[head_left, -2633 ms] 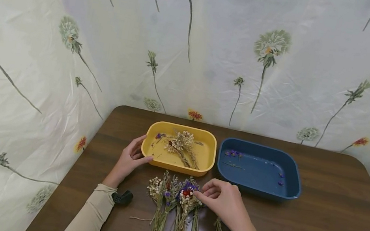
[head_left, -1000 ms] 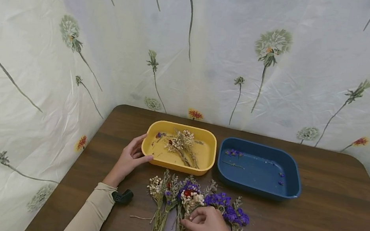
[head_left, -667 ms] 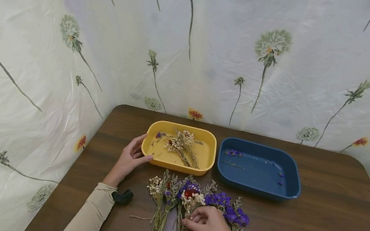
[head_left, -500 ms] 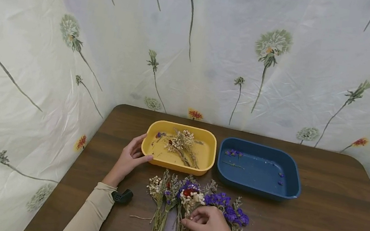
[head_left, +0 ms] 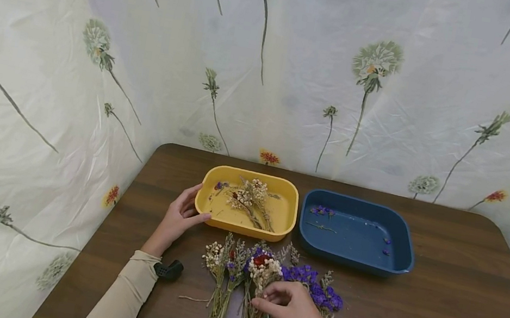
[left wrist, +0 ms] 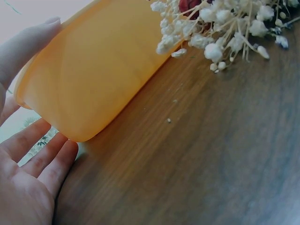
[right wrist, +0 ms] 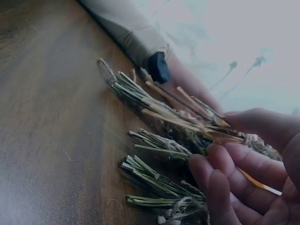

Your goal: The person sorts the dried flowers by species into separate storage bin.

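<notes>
Pinching dried bouquet (head_left: 264, 272), right grip (head_left: 294, 309) partly covering purple bunches (head_left: 325, 298), sleeves (head_left: 122, 293) cropped

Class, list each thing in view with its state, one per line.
Yellow tray: upright, dried bunches inside, left hand touching it
Blue tray: upright, loose purple flowers inside
Cream-flowered bunch: pinched in right hand
Purple bunches: lying on table, partly hidden
Leftmost bunch: lying on table

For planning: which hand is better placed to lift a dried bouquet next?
Likely the right hand: it pinches a white-flowered bouquet by its stems, while the left hand touches the yellow tray.
</notes>
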The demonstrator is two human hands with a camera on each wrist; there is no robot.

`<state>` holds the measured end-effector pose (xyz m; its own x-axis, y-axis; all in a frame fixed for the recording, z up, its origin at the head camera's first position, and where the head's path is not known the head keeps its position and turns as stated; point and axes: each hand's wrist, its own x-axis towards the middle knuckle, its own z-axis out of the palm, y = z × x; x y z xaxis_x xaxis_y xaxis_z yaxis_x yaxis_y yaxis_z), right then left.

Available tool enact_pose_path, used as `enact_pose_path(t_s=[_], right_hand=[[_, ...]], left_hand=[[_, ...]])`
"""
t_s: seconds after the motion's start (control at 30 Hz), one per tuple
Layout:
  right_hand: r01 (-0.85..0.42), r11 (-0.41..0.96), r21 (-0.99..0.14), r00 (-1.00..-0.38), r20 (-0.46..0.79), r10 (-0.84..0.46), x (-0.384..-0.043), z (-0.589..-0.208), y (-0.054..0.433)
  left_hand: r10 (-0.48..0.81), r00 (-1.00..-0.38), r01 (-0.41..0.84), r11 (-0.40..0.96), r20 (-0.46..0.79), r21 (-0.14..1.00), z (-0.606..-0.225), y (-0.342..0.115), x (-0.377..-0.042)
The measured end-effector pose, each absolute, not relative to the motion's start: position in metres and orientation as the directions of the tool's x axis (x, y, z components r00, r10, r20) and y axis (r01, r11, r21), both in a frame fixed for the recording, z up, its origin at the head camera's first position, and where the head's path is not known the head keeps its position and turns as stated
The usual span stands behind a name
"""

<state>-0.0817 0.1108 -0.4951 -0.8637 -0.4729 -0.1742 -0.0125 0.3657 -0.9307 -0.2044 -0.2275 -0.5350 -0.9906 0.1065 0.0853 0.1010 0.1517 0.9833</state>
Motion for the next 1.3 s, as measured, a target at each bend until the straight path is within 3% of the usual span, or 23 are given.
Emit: enact_pose_path(t_s=[0.33, 0.67, 1.3], right_hand=[[-0.039, 0.392, -0.919, -0.894, -0.143, -0.425, -0.090, -0.487, 0.116], [0.032, 0.398, -0.917, -0.903, -0.197, -0.382, -0.103, -0.473, 0.120], [-0.057, 0.473, -0.879, -0.935, -0.120, -0.334, -0.146, -0.442, 0.127]], left_hand=[[0.107, -0.990, 0.106, 0.143, 0.091, 0.984, -0.535, -0.228, -0.204], [0.112, -0.990, 0.107, 0.151, 0.091, 0.983, -0.536, -0.229, -0.205], [0.116, -0.989, 0.110, 0.149, 0.093, 0.983, -0.535, -0.229, -0.205]])
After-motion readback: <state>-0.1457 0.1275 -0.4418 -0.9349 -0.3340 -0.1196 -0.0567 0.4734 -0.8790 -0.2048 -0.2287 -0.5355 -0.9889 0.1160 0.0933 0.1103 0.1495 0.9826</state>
